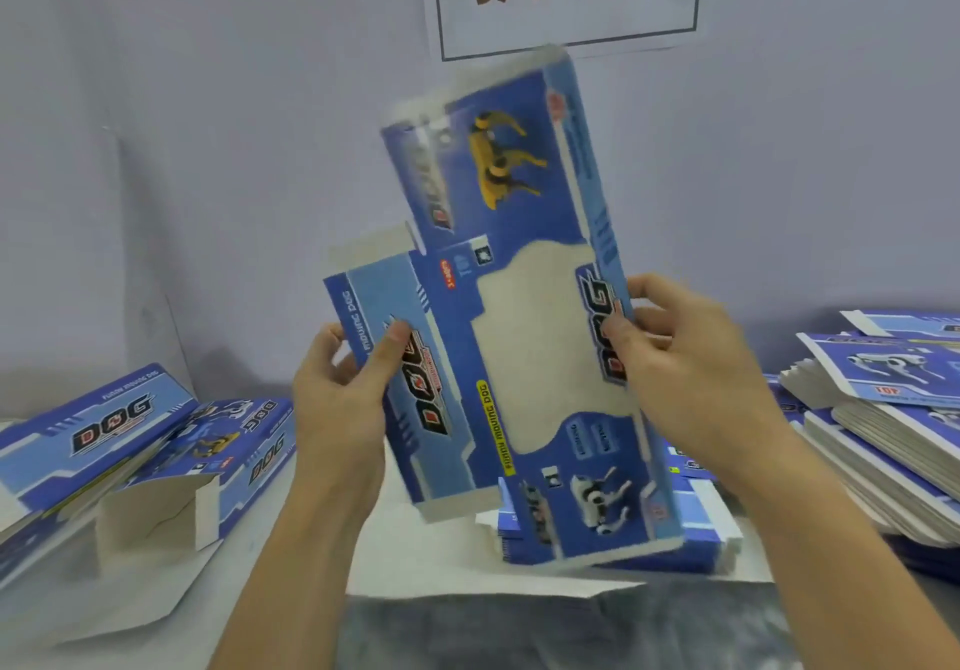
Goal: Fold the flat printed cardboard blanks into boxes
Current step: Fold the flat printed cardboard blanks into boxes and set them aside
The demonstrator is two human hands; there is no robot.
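A blue printed "DOG" cardboard blank (524, 306) is held tilted above the worktop (415, 555) at frame centre, the left hand (343, 389) pinching its left panel and the right hand (680, 357) gripping its right edge, with folded boxes (119, 441) lower left and a stack of flat blanks (883, 409) at right.

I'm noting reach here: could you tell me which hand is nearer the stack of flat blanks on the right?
Right hand: the stack of flat blanks lies just beyond it; left hand is across the held blank.

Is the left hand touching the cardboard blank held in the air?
Touching. The head view shows the left hand pinching the blank's left panel, thumb lying on the printed face.
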